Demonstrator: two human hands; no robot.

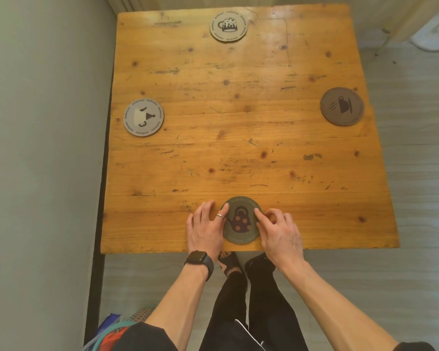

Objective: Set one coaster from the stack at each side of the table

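Where the worn pine table (pixel 249 138) stands against a pale grey-green wall (pixel 36 148) along its left edge, its knotty, scratched orange planks carry four round coasters, one near the middle of each side. The green coaster (pixel 241 220), printed with a spotted teapot, lies flat just inside the table's near edge, and both hands rest on it: the left hand (pixel 207 229), with a ring and a dark wristwatch (pixel 199 260), lies spread open with fingers on the coaster's left rim, while the right hand (pixel 276 231) has curled fingertips pressing its right rim; neither lifts it. A grey coaster (pixel 143 117) sits by the table's left edge, a tan coaster (pixel 228 26) with a mug design by the far edge, and a brown coaster (pixel 342 106) by the right edge. Beyond the table's right side runs pale striped flooring (pixel 416 173), and a cream curtain (pixel 403 16) hangs past its far right corner.
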